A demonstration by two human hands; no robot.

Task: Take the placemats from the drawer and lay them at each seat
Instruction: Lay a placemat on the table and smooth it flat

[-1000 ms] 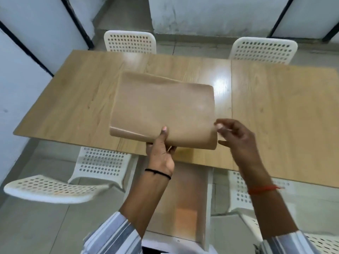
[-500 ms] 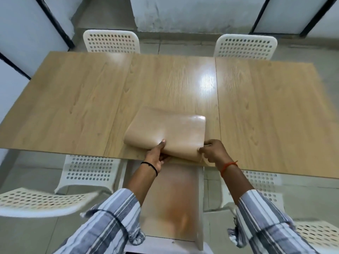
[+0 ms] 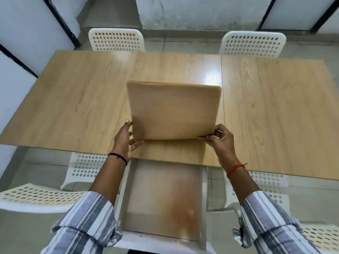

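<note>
A stack of tan placemats [image 3: 172,110] is held above the near middle of the wooden table [image 3: 73,99], its near edge lifted and its far edge toward the table's centre. My left hand [image 3: 126,140] grips the stack's near left corner. My right hand [image 3: 220,138] pinches the near right corner. Below the table's front edge the drawer [image 3: 161,200] stands pulled out, with a tan surface showing inside it.
Two white perforated chairs stand at the far side, one at the left [image 3: 115,40] and one at the right [image 3: 252,44]. Two more chairs sit at the near side, left [image 3: 36,197] and right [image 3: 267,187] of the drawer. White walls close in at the left.
The placemat stack went down toward the table's front edge, then rose and spread flatter between both hands. My right hand has taken hold of the stack's right corner.
</note>
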